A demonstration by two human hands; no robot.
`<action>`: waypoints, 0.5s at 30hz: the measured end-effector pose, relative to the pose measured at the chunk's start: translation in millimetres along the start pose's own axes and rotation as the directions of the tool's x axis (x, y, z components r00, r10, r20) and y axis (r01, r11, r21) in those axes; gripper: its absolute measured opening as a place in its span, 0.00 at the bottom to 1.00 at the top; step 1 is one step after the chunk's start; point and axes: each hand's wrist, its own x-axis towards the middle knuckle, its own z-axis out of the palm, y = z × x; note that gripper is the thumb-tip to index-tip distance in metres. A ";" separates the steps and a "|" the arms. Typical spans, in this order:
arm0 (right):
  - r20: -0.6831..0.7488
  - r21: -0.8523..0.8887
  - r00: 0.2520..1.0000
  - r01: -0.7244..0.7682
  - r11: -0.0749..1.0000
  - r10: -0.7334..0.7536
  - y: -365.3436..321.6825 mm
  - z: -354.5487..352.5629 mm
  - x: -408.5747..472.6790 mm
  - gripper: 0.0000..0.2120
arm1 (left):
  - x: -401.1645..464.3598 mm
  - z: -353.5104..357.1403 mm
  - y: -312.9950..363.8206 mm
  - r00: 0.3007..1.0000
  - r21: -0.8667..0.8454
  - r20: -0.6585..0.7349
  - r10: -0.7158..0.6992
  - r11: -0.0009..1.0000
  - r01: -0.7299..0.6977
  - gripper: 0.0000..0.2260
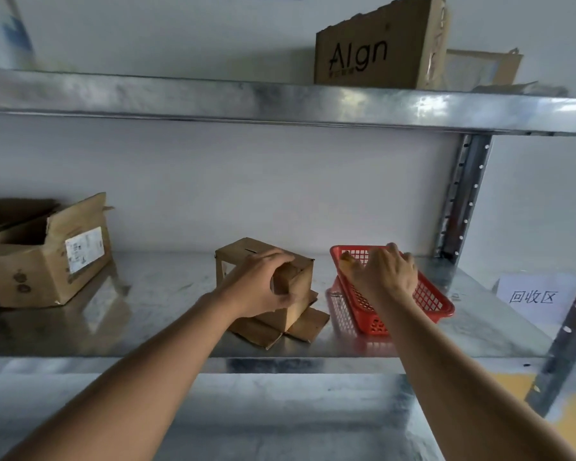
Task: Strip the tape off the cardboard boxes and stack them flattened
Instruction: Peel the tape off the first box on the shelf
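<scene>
The small cardboard box I'm working on sits on the metal shelf just below the middle of my view. It stands on its end with its bottom flaps splayed flat on the shelf at about 5 o'clock from it. My left hand grips the box from the near side, fingers curled over the top edge and thumb wrapped round the near corner.

At 3 o'clock from the box, just beside it, is a red plastic basket with a mesh wall, tilted up at its far end. My right hand reaches over the basket's far rim with the fingers spread and lightly bent; it seems to touch the rim, but I cannot tell whether it holds anything. A small yellowish scrap shows at the basket's far left corner, just beside my fingers; it is too blurred to say what it is.

At 9 o'clock, well apart from the box, stands a bigger open carton with a white label on its side. At 3 o'clock past the basket lies a paper sign with handwritten characters. On the upper shelf at 1 o'clock stands a printed carton reading "AIgn".
</scene>
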 end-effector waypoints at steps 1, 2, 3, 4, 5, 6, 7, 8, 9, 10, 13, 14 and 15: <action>-0.081 -0.063 0.996 0.032 0.997 -0.037 -2.7 -2.3 0.9 0.24 | -0.6 -4.9 -3.4 1.000 0.003 0.027 -0.003 1.000 0.003 0.39; -0.134 -0.071 0.988 0.064 0.995 -0.073 -5.8 -4.2 2.1 0.21 | -1.0 -8.8 -7.2 0.999 0.011 0.052 -0.006 1.000 0.006 0.39; -0.162 -0.033 0.981 0.103 0.994 -0.106 -9.4 -5.5 2.8 0.18 | -1.2 -11.1 -10.5 0.997 0.018 0.071 -0.007 1.000 0.006 0.39; -0.177 0.034 0.973 0.157 0.987 -0.149 -13.2 -5.8 3.2 0.14 | -0.9 -12.4 -13.4 0.997 0.021 0.082 -0.009 1.000 0.007 0.38; -0.189 0.107 0.960 0.227 0.968 -0.204 -17.2 -5.2 3.2 0.12 | 0.0 -12.9 -14.9 0.996 0.022 0.088 -0.012 1.000 0.010 0.37; -0.198 0.175 0.941 0.309 0.935 -0.274 -21.6 -4.5 2.1 0.11 | 1.2 -12.8 -15.2 0.996 0.023 0.091 -0.018 1.000 0.016 0.37; -0.205 0.230 0.913 0.395 0.889 -0.353 -26.1 -4.0 0.2 0.11 | 2.6 -12.1 -14.2 0.996 0.026 0.092 -0.024 0.999 0.022 0.37; -0.210 0.260 0.877 0.476 0.840 -0.432 -30.6 -4.7 -2.0 0.11 | 4.2 -11.2 -13.2 0.996 0.035 0.087 -0.028 0.999 0.026 0.36; -0.210 0.271 0.841 0.540 0.796 -0.499 -35.0 -5.8 -3.7 0.10 | 5.8 -10.2 -12.3 0.997 0.051 0.076 -0.028 0.998 0.024 0.35; -0.203 0.290 0.812 0.583 0.759 -0.547 -39.2 -6.4 -5.3 0.10 | 7.4 -9.1 -11.9 0.998 0.074 0.060 -0.021 0.997 0.017 0.35; -0.081 0.478 0.805 0.548 0.686 -0.587 -51.2 -5.9 -11.1 0.08 | 9.6 -7.2 -14.5 1.000 0.104 0.005 0.002 0.995 -0.002 0.33; -0.017 0.518 0.807 0.511 0.685 -0.590 -55.0 -4.1 -12.9 0.08 | 9.4 -7.5 -16.7 1.000 0.101 -0.001 0.002 0.995 -0.002 0.34; 0.042 0.525 0.808 0.483 0.701 -0.588 -58.5 -2.0 -15.2 0.10 | 8.9 -8.4 -19.3 1.000 0.106 -0.002 0.000 0.994 0.001 0.36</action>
